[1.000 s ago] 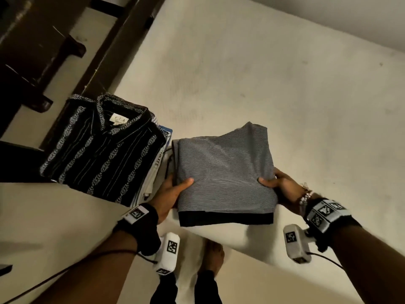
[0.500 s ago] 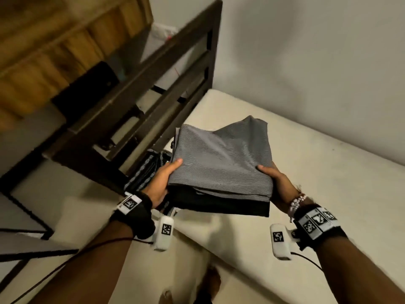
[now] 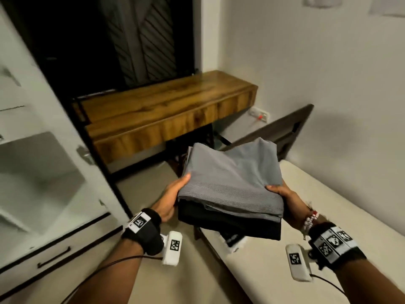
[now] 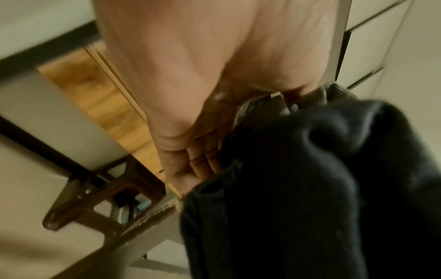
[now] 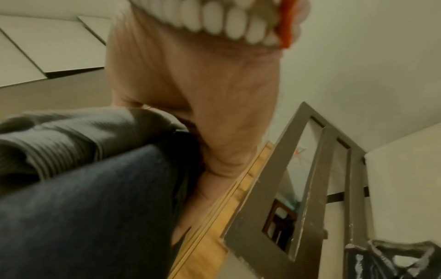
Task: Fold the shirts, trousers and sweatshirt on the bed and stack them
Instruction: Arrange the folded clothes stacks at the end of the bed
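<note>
A folded grey garment (image 3: 232, 178) lies on top of a folded black garment (image 3: 230, 222), and I hold the two as one bundle in the air over the bed's near corner. My left hand (image 3: 174, 195) grips its left side, thumb on top and fingers underneath. My right hand (image 3: 281, 194) grips the right side the same way. The left wrist view shows my left hand (image 4: 188, 151) against the black garment (image 4: 310, 188). In the right wrist view my right hand (image 5: 214, 132) is beside the grey garment (image 5: 59, 136). A corner of the patterned shirt (image 3: 232, 240) shows under the bundle.
The cream mattress (image 3: 328, 216) runs to the right, its dark footboard (image 3: 274, 132) behind the bundle. A wooden desk (image 3: 166, 110) stands ahead by the wall. A white wardrobe door (image 3: 43, 172) fills the left. Beige floor lies between bed and wardrobe.
Both hands have lifted the grey-and-black bundle off the mattress and carried it left over the patterned shirt. The head view has swung up towards the desk and wardrobe.
</note>
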